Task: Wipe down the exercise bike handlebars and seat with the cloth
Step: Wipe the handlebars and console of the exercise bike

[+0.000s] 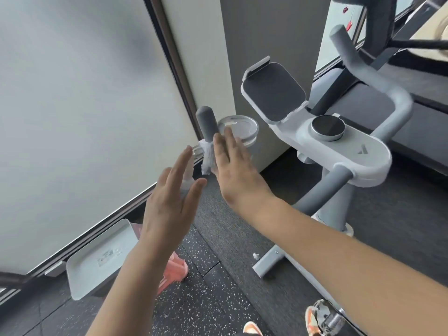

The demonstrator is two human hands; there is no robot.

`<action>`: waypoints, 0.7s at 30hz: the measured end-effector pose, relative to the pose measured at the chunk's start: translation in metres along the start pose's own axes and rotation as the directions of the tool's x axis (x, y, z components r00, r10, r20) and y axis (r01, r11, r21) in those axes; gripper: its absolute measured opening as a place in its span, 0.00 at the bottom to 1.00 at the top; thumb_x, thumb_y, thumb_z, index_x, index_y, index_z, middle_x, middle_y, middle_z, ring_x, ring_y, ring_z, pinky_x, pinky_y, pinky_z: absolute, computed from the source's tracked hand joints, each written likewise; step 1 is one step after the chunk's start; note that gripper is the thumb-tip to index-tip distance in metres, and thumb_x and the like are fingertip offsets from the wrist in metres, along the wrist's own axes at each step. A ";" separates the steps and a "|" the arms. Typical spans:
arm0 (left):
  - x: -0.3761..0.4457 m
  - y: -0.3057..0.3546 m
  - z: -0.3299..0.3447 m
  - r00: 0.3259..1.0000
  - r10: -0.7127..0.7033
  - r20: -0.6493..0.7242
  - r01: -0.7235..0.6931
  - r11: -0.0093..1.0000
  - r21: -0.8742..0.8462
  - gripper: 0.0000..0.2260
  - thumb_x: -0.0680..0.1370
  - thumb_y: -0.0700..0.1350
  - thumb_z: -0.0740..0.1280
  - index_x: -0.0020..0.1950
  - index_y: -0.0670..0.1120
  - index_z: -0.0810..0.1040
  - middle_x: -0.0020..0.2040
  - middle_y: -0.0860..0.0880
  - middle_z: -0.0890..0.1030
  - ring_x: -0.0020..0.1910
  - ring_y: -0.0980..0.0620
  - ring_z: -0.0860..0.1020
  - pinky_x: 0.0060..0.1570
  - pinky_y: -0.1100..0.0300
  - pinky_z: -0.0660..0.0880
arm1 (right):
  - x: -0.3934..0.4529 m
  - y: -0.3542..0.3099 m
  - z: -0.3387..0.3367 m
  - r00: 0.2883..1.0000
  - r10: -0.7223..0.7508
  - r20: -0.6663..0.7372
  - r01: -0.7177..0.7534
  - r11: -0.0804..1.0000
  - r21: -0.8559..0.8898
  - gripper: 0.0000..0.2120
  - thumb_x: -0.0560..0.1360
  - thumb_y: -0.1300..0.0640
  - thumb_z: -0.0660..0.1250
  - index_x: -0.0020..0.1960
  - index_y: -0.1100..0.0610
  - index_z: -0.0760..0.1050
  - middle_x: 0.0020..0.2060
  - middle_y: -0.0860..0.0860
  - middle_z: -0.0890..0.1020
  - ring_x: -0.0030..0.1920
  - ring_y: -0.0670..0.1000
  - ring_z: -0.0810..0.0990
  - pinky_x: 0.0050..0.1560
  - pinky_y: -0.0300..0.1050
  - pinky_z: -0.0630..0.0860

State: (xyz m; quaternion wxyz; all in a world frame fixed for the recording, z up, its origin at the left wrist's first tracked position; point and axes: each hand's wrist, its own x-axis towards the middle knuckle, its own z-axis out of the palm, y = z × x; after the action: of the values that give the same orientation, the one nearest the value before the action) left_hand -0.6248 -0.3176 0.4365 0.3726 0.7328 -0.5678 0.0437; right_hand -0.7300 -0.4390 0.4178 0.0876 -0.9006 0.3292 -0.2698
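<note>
Neither grip is closed on anything: the left hand [169, 202] and the right hand [236, 170] are both held flat with fingers straight, near the middle of the frame. Between them, just above, the white cloth [208, 157] hangs wrapped around the left handlebar [207, 124], below its grey foam end; the right hand's fingertips lie just beside the cloth, and I cannot tell whether they touch it. The right handlebar [356, 59] curves up at the upper right.

The floor [213, 282] is dark rubber flecked with white. Frosted glass panels [80, 105] in dark frames fill the left side.

The bike's console [339, 151] carries a round dark dial [328, 127], an angular logo [363, 149] without readable letters, and an empty tilted tablet holder [274, 92]. A round cup holder [238, 128] behind the hands looks empty. At the lower left, a pale tray-like panel [101, 258] bears a blurred, unreadable label.
</note>
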 end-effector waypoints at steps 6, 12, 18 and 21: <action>-0.002 0.019 0.019 0.998 0.048 0.033 -0.045 0.995 -0.087 0.27 0.79 0.53 0.65 0.76 0.55 0.61 0.66 0.58 0.68 0.62 0.73 0.67 0.54 0.77 0.63 | -0.086 0.027 -0.018 0.992 0.019 0.126 -0.004 0.993 -0.116 0.36 0.67 0.60 0.72 0.73 0.61 0.64 0.71 0.62 0.68 0.68 0.64 0.71 0.62 0.56 0.73; 0.000 0.057 0.041 0.995 0.097 0.028 -0.094 0.990 -0.104 0.27 0.79 0.54 0.63 0.76 0.57 0.59 0.68 0.57 0.67 0.63 0.78 0.60 0.56 0.76 0.61 | -0.136 0.075 -0.040 0.984 -0.154 0.092 0.172 0.954 -0.247 0.30 0.72 0.58 0.69 0.73 0.55 0.65 0.70 0.55 0.71 0.68 0.60 0.70 0.68 0.56 0.69; -0.001 0.106 0.066 0.996 0.090 0.003 -0.090 0.994 -0.070 0.27 0.79 0.51 0.66 0.76 0.54 0.60 0.62 0.58 0.68 0.56 0.65 0.70 0.50 0.76 0.63 | -0.154 0.148 -0.061 0.970 -0.210 0.124 0.237 0.934 -0.267 0.29 0.74 0.65 0.54 0.75 0.54 0.61 0.74 0.57 0.65 0.71 0.65 0.65 0.67 0.60 0.68; 0.002 0.136 0.085 0.998 0.059 -0.005 -0.059 0.997 -0.043 0.27 0.79 0.52 0.65 0.76 0.56 0.60 0.61 0.59 0.68 0.56 0.57 0.73 0.50 0.69 0.65 | -0.149 0.178 -0.075 0.964 -0.240 0.119 0.265 0.918 -0.294 0.28 0.76 0.66 0.45 0.74 0.56 0.65 0.73 0.58 0.67 0.71 0.65 0.66 0.66 0.62 0.69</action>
State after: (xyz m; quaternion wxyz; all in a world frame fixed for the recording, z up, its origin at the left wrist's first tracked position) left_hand -0.7718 -0.3807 0.4438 0.3880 0.7074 -0.5892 0.0439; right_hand -0.9625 -0.4785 0.3572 -0.0760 -0.9482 0.2446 -0.1878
